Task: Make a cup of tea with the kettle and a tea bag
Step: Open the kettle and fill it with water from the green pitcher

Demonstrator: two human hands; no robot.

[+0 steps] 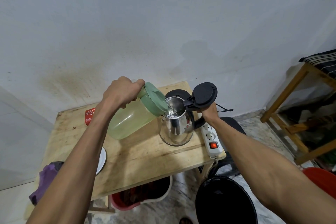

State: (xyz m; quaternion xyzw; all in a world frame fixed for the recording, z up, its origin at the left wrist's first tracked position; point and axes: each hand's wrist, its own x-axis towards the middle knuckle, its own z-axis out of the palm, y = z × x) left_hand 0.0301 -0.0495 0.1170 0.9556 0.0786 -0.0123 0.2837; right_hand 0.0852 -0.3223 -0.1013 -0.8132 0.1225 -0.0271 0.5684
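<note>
A steel kettle [176,129] stands on the wooden table [145,152] with its black lid [205,94] flipped up. My right hand [209,110] grips the kettle's black handle. My left hand [121,92] holds a pale green plastic jug [132,120] by its handle, tipped to the right. The jug's green lid [154,99] touches the kettle's rim, and water runs into the kettle's mouth [172,112]. A red tea box [90,115] lies at the table's back left, partly hidden by my left arm. A white cup [101,160] shows only as a rim under that arm.
The kettle's black base [177,93] sits behind the kettle. A white power strip [211,139] with a lit red switch lies along the table's right edge. A black bin [225,200] and a red basin stand on the floor below. A purple cloth [45,180] hangs at the left corner.
</note>
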